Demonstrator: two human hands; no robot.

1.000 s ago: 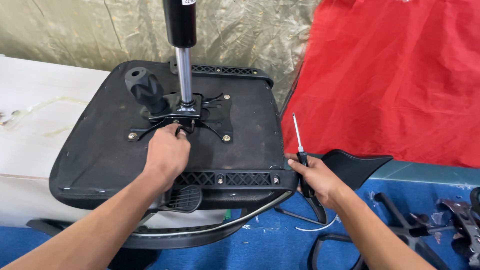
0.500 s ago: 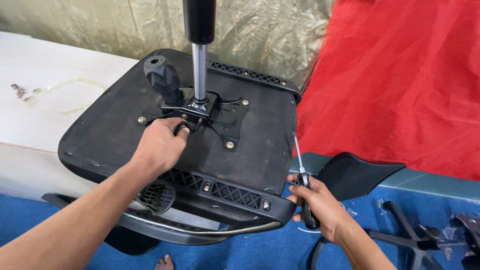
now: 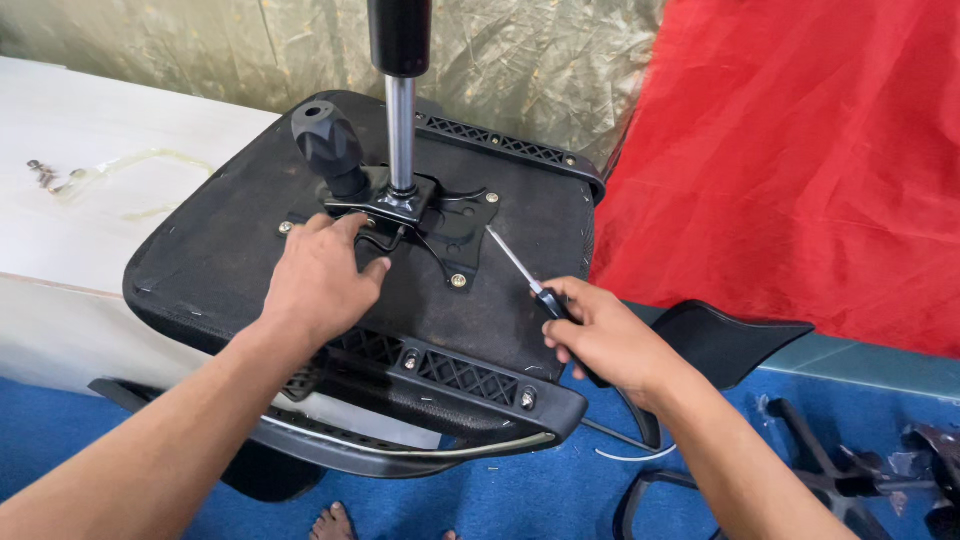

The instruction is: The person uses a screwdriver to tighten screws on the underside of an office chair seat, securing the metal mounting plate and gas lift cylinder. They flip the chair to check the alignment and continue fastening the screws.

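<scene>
Upturned black chair seat [image 3: 240,260], left hand [image 3: 320,280] resting fingers loosely curled on its metal mechanism plate [image 3: 440,225], right hand [image 3: 605,335] fingers wrapped around a screwdriver [image 3: 525,275], tip near the plate.

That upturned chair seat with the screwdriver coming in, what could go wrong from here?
The screwdriver in the right hand angles toward the metal plate; a slip might jab the left hand resting beside it. The chair seat overhangs the white table, so hard pushing could tip it. The loose screws could roll off.
</scene>
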